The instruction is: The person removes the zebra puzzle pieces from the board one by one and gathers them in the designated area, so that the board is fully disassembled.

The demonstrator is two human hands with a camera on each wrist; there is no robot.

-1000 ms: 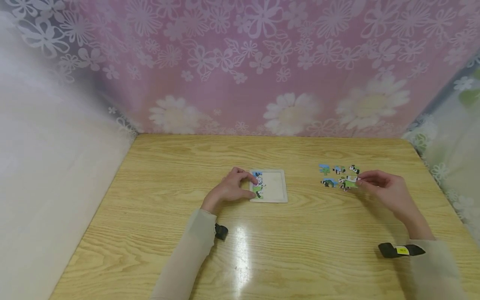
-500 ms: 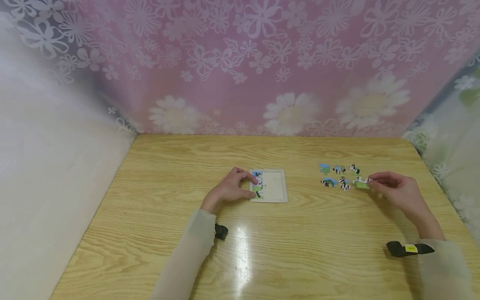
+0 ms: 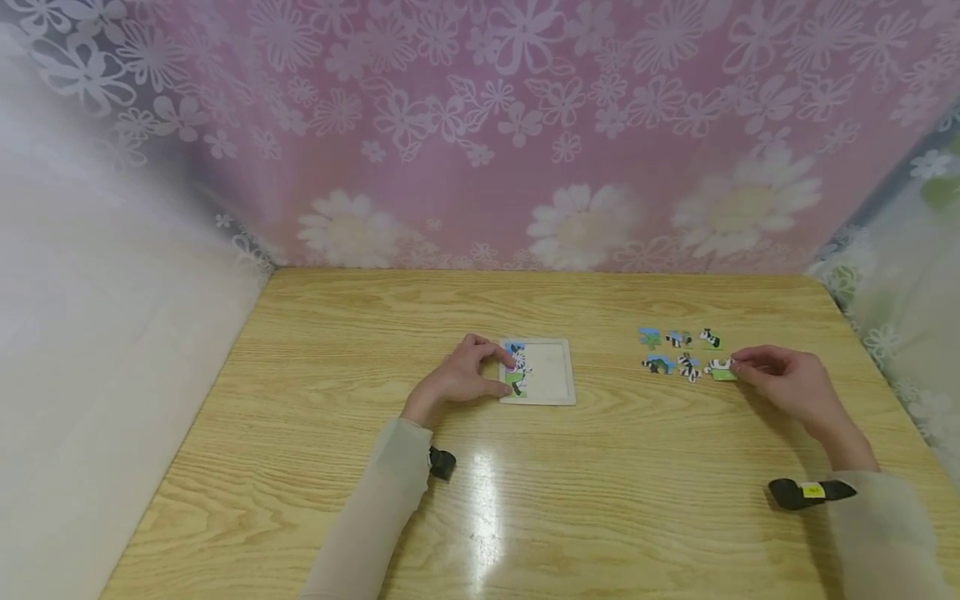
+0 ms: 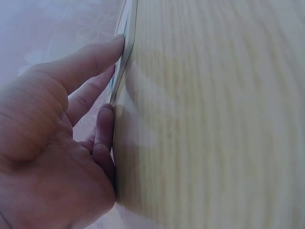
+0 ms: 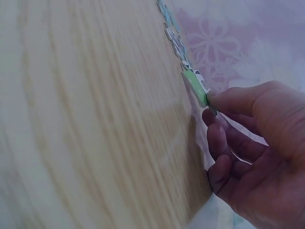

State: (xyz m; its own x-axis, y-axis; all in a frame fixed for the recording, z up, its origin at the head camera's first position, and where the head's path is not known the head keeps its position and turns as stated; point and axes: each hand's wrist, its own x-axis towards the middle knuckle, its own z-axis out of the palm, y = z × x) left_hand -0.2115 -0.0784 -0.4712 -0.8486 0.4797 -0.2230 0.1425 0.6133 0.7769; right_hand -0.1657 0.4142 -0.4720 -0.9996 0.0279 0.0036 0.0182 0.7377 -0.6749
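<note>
My left hand (image 3: 459,372) holds the left side of a white square puzzle tray (image 3: 572,379), thumb near the front corner and a finger farther back. Inside, along the left edge, puzzle pieces (image 3: 517,379) with a zebra picture lie partly under the fingers. In the left wrist view the thumb (image 4: 102,55) rests on the tray's rim. Farther right, my right hand (image 3: 791,383) pinches the right end of a green, white and black puzzle piece (image 3: 722,372) between thumb and fingers, low at the tabletop. The right wrist view shows the piece's green part (image 5: 195,88) beside the thumb tip.
Several loose puzzle pieces lie in two rows left of and behind the right hand, among them a tree piece (image 3: 650,338) and a striped piece (image 3: 688,367). The wooden table (image 3: 600,500) meets a pink flowered curtain (image 3: 480,167) at the back.
My right hand first drew the green and white piece rightward, away from the striped piece, then shifted slightly back left with it. My left hand and the tray have stayed put.
</note>
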